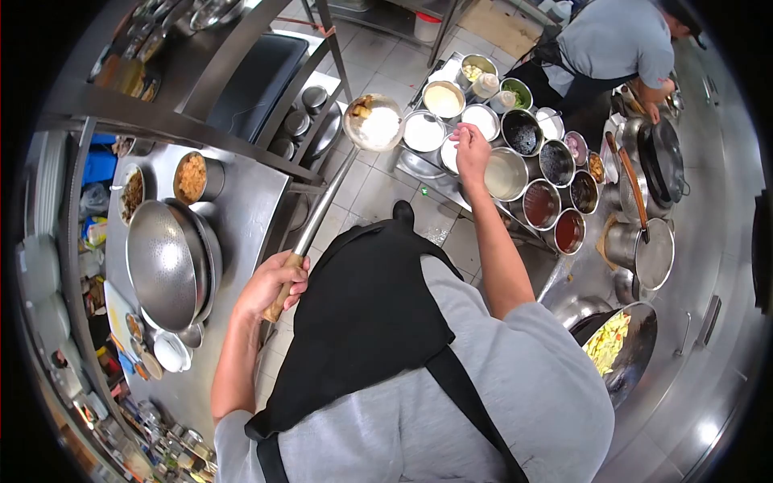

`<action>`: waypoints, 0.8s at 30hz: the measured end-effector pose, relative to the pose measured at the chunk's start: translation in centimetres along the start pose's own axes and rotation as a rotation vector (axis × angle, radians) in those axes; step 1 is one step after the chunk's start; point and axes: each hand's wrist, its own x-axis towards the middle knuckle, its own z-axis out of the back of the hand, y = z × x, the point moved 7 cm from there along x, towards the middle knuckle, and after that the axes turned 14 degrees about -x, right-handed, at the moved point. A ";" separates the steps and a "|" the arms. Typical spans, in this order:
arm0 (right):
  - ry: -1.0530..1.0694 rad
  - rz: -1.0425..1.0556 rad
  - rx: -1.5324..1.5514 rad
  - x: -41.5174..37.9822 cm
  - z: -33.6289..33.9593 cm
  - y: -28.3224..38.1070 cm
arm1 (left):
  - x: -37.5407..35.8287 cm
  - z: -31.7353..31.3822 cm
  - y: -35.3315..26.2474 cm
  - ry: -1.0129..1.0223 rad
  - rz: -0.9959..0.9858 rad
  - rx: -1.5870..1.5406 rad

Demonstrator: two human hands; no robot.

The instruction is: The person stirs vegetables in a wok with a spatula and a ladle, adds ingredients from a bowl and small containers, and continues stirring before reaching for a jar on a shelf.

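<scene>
Left hand [278, 282] has its fingers [296, 278] wrapped tight around the wooden grip end of a long-handled ladle [373, 122]; the handle runs up and away from the body, and the bowl hangs out over the floor just beside the seasoning station. Ladle bowl holds white stuff plus a small brownish lump on its left edge; can't tell what either is. Right hand [471, 149] is stretched out over the seasoning containers [523, 133], fingers bunched together and pointing down, over the gap between a white-filled bowl [424, 130] and a steel pot of pale liquid [506, 173]. Can't tell whether anything is pinched in them. The containers sit in a tight cluster: white powders on the near-left, dark ones in the middle, red-brown sauces [555, 217] at the lower right. Wok [624, 350] with yellow and pale food sits at lower right, partly hidden by the right arm and shoulder. A second ladle with a wooden handle [632, 189] rests across a pot right of the sauces. On the left worktop [254, 201]: stacked steel bowls [169, 262] and a tub of orange-brown food [192, 179]. Another person in a grey shirt [616, 44] works at the far end, hands down near a dark pan [664, 157].
</scene>
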 end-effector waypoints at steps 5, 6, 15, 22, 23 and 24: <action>-0.158 0.029 -0.097 4.6 -0.8 -1.7 | 0.6 0.3 -0.4 0.012 -0.056 0.040; -0.172 0.002 -0.082 5.8 -1.6 -2.9 | 0.7 0.1 -0.6 0.010 -0.062 0.051; -0.135 -0.474 0.320 7.2 -3.5 -8.3 | 1.8 -0.7 -1.7 0.006 -0.063 0.081; -0.122 -0.387 0.312 6.5 -1.9 -7.9 | 4.3 -1.0 -2.0 0.031 -0.047 0.095; -0.114 -0.389 0.319 6.6 -2.0 -7.6 | 4.6 -1.1 -2.2 0.036 -0.044 0.097; -0.091 -0.364 0.304 6.6 -2.2 -7.2 | 4.9 -1.1 -2.3 0.047 -0.041 0.096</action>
